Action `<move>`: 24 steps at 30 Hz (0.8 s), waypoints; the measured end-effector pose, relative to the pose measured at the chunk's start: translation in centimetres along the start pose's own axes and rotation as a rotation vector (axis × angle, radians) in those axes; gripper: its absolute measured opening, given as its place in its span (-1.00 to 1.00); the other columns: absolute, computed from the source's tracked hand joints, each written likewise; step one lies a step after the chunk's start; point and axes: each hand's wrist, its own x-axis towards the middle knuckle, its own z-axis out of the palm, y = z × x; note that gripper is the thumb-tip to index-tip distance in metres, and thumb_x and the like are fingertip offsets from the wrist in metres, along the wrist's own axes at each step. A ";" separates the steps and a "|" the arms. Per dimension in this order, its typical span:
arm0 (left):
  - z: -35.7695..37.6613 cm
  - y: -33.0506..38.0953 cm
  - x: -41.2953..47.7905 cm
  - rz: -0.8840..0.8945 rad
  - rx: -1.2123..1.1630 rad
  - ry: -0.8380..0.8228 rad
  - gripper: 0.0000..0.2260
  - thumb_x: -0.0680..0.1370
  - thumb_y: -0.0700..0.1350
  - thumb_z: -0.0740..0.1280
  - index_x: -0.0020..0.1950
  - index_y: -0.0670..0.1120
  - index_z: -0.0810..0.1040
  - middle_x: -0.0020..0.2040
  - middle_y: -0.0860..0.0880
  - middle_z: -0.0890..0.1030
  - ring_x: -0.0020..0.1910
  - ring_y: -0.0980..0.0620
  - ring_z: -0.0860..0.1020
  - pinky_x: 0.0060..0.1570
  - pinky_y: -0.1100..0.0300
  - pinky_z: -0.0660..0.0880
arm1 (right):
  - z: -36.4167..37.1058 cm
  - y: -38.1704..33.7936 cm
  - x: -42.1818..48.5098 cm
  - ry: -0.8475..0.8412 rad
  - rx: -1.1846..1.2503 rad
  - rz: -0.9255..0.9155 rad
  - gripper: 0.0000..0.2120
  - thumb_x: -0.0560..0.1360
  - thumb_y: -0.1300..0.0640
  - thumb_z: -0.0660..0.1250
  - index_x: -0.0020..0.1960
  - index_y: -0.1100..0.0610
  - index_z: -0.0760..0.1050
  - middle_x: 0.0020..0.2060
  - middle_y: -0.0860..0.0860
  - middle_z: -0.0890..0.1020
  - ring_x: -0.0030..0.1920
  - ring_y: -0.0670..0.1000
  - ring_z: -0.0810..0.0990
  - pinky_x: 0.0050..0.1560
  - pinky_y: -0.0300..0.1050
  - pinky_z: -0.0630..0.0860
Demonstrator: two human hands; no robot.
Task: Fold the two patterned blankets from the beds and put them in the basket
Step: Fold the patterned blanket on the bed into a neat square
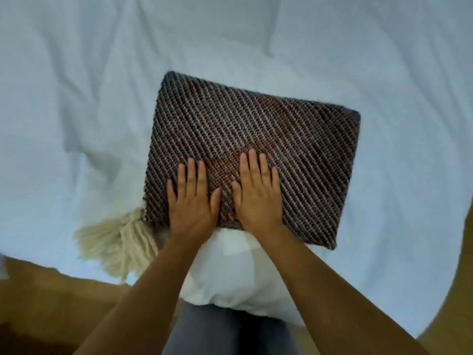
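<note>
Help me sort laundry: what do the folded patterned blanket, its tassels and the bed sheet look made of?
Folded blanket: thick woven or knitted yarn, matte, with raised diagonal ribs in dark and pale strands; fibre unclear. Tassels: loose cream yarn strands, perhaps wool or cotton. Bed sheet: thin smooth pale fabric, likely cotton, with soft creases.

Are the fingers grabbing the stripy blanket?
No, the left hand and the right hand lie flat and straight on top of the folded blanket, which rests on the white bed.
</note>
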 end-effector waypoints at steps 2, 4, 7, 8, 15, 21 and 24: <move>0.7 -2.1 -0.6 -0.039 0.016 -0.031 -0.36 0.53 0.18 -0.11 0.50 -0.18 0.05 0.51 -0.21 0.12 0.49 -0.18 0.08 0.43 -0.10 -0.05 | 0.6 3.8 -1.6 -0.026 -0.074 0.028 -0.46 0.60 -0.04 0.06 0.51 0.12 0.02 0.50 0.12 0.13 0.50 0.13 0.07 0.43 0.04 -0.15; 0.9 -2.4 -0.6 -0.067 0.039 -0.036 -0.30 0.49 0.23 -0.15 0.51 -0.17 -0.03 0.52 -0.20 0.05 0.51 -0.16 0.00 0.44 -0.09 -0.10 | 0.2 7.4 -2.9 -0.061 -0.109 0.098 -0.45 0.61 -0.06 0.00 0.51 0.09 -0.08 0.52 0.11 0.05 0.52 0.12 -0.02 0.44 0.01 -0.21; -0.3 -0.7 -0.3 -0.214 0.033 -0.033 -0.26 0.50 0.29 -0.10 0.51 -0.16 -0.10 0.54 -0.19 -0.05 0.51 -0.16 -0.11 0.41 -0.20 -0.20 | -1.0 9.4 -3.6 -0.134 -0.145 0.199 -0.44 0.60 -0.11 -0.11 0.49 0.03 -0.25 0.53 0.07 -0.11 0.52 0.08 -0.18 0.45 0.04 -0.29; -1.2 -0.1 0.5 -0.241 0.033 -0.006 -0.27 0.51 0.28 -0.07 0.52 -0.16 -0.10 0.54 -0.19 -0.07 0.51 -0.17 -0.14 0.38 -0.25 -0.23 | -1.5 8.9 -3.3 -0.121 -0.143 0.216 -0.43 0.60 -0.12 -0.12 0.50 0.05 -0.24 0.53 0.07 -0.13 0.52 0.09 -0.21 0.45 0.05 -0.31; -3.9 4.9 9.8 0.214 0.148 0.107 -0.48 0.59 0.13 -0.12 0.52 -0.02 -0.10 0.55 -0.07 -0.05 0.52 -0.08 -0.15 0.37 -0.18 -0.31 | -4.6 1.9 6.5 0.077 0.137 -0.011 -0.47 0.61 -0.04 -0.10 0.52 0.13 -0.03 0.53 0.08 -0.01 0.52 0.05 -0.13 0.41 -0.08 -0.34; -2.8 -2.1 14.1 0.101 0.098 0.040 -0.32 0.47 0.37 -0.16 0.51 0.08 -0.15 0.55 -0.04 -0.09 0.52 -0.06 -0.13 0.40 -0.18 -0.22 | -3.9 10.1 9.0 0.042 -0.065 0.124 -0.46 0.61 -0.10 -0.12 0.53 0.06 -0.11 0.53 0.10 -0.03 0.52 0.12 -0.12 0.44 0.04 -0.27; -3.2 -2.8 14.3 0.004 -0.048 0.002 -0.23 0.39 0.43 -0.04 0.50 0.13 -0.17 0.55 -0.12 -0.08 0.51 -0.13 -0.07 0.44 -0.15 -0.10 | -4.6 13.5 6.2 0.093 -0.028 0.327 -0.44 0.59 -0.13 -0.07 0.53 0.02 -0.09 0.52 0.16 0.01 0.51 0.20 -0.05 0.44 0.24 -0.14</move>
